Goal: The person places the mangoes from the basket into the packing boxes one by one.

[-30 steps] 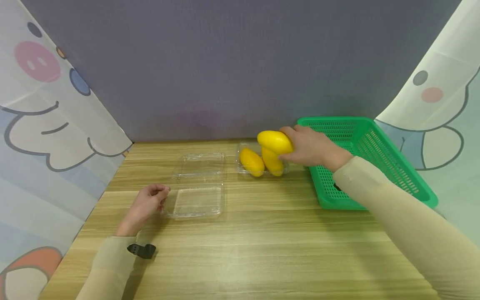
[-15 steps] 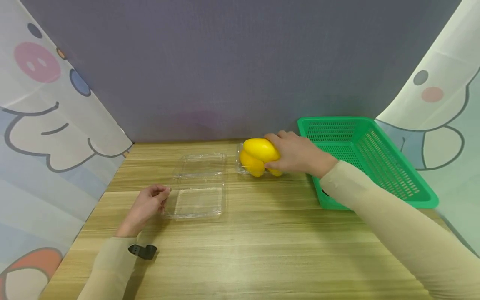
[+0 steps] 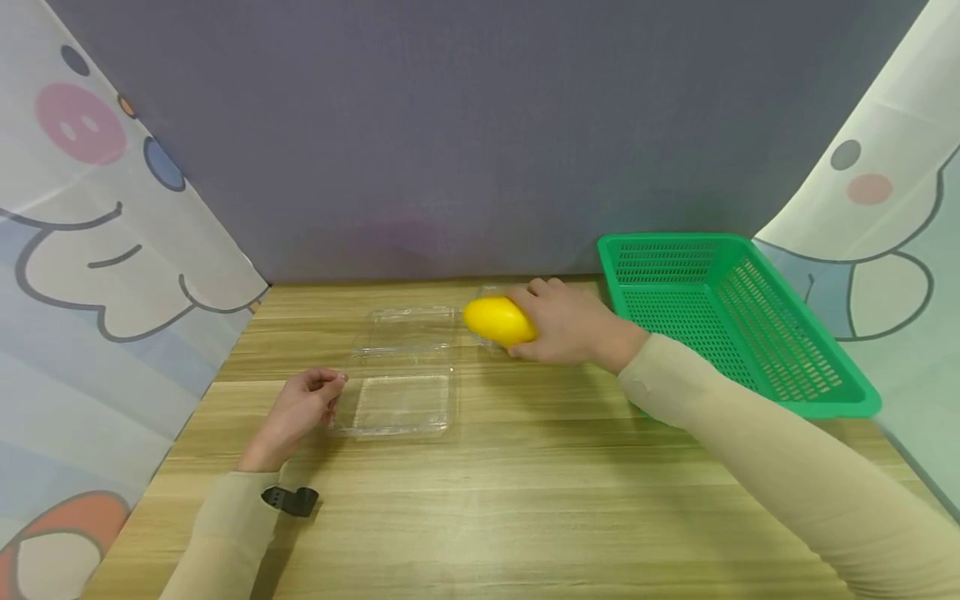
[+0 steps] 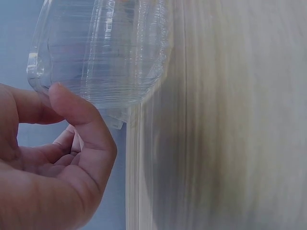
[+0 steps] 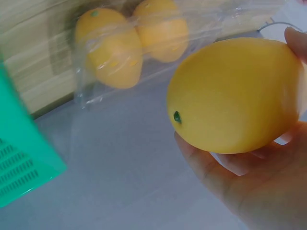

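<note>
My right hand (image 3: 573, 325) grips a yellow mango (image 3: 498, 320) above the wooden table. Thumb and fingers curl round its sides, and a small green stem spot shows in the right wrist view. Behind it, a clear plastic box holds two more mangoes, one (image 5: 112, 52) beside the other (image 5: 163, 33); in the head view they are hidden by the hand and the held mango. At the left, my left hand (image 3: 300, 408) pinches the edge of an open clear plastic clamshell box (image 3: 405, 404) between thumb and forefinger. That box lies with its two halves spread flat.
A green slotted basket (image 3: 802, 354) stands at the right, beneath and beyond the right forearm. A grey wall (image 3: 480, 142) borders the table's (image 3: 480, 517) far side. Printed cartoon sheets hang left and right. A black strap device (image 3: 291, 501) is on the left wrist.
My right hand has moved left and nearer with its mango, from over the mangoes in the far box to that box's left front. My left hand keeps its place at the clamshell edge.
</note>
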Demonstrator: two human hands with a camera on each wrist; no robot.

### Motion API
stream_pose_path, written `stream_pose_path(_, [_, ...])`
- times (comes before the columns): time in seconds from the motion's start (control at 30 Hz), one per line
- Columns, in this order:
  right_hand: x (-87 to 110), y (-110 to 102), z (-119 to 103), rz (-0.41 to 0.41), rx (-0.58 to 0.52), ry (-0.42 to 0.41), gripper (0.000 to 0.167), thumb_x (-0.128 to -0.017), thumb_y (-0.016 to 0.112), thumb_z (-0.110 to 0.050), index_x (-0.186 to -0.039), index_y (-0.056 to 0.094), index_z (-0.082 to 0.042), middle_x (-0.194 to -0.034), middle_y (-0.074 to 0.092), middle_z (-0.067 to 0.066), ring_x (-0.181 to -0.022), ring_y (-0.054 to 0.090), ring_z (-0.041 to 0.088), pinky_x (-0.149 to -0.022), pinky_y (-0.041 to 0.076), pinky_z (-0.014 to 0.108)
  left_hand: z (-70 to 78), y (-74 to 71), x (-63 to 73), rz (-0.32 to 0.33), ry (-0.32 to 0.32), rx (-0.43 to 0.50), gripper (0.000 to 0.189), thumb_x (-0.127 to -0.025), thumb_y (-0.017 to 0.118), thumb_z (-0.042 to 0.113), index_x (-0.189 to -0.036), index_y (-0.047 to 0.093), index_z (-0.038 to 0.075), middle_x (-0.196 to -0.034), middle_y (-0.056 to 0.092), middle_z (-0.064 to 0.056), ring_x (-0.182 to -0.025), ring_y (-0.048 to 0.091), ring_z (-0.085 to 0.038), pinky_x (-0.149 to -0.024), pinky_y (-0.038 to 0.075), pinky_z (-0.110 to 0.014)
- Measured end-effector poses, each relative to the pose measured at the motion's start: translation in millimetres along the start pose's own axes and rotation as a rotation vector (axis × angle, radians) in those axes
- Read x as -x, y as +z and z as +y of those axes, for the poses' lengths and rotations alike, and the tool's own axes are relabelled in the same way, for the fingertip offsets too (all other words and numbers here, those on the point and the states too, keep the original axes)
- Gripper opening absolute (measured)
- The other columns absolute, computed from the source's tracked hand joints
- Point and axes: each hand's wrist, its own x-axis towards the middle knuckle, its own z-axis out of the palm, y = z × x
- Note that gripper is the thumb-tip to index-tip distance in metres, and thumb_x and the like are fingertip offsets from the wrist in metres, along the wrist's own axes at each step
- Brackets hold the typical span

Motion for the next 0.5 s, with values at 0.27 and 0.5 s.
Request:
stream_pose_path(0.27, [-6.9, 6.8, -18.2, -0.009, 0.028, -0.031, 0.076, -0.088, 0.073, -0.047, -0.152, 0.044, -0.017, -0.134, 0.057, 0.011, -0.119, 0.055, 0.033, -0.096, 0.046, 0.056, 0.9, -0.2, 0.8, -0.011, -0.005, -0.008, 0.039, -0.108, 0.051, 0.021, -0.13, 0.049, -0.012, -0.082, 0.056, -0.008, -0.064, 0.052, -0.014, -0.057, 0.049, -0.031])
stream_pose_path(0.5, [-9.9, 14.6, -29.2, -0.014, 0.037, -0.072, 0.075, -0.089, 0.072, -0.046, -0.151, 0.044, -0.017, -0.132, 0.057, 0.011, -0.113, 0.056, 0.031, -0.089, 0.05, 0.051, 4.6, 1.4, 1.8, -0.004, 0.0, -0.013, 0.039, -0.108, 0.052, 0.02, -0.128, 0.051, -0.013, -0.08, 0.056, -0.01, -0.062, 0.051, -0.014, -0.057, 0.049, -0.032])
